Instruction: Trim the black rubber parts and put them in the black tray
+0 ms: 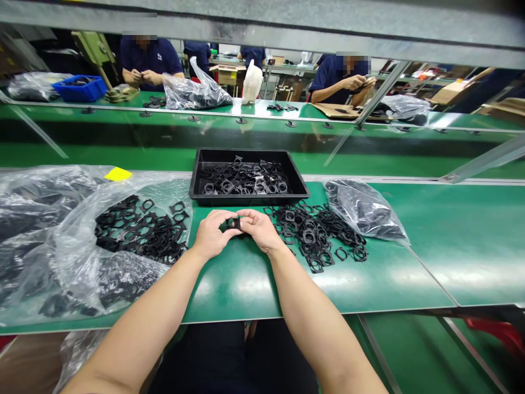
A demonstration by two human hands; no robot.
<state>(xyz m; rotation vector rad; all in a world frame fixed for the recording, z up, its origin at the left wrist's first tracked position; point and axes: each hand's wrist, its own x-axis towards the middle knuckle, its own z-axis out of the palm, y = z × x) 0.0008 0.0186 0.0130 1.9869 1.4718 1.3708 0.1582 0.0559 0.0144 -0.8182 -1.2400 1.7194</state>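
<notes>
Between my two hands is a small black plastic part with a round hole [233, 223], just in front of the black tray. My left hand [214, 232] is closed on its left side, thumb below and fingers above. On the other side my right hand [259, 227] pinches the same part; its fingertips partly cover it. The black tray [250, 201] holds many similar black pieces. To the right of my hands lies a loose heap of black ring-shaped parts [309, 236]. At left, more black frame parts [139, 230] spill from an open clear plastic bag [82, 246].
A filled clear bag [365, 210] lies right of the heap. A yellow label [118, 174] sits on the left bag. Beyond a metal-framed divider, people in dark blue shirts work at another green bench with a blue bin [80, 90] and bags. A metal beam [262, 33] crosses overhead.
</notes>
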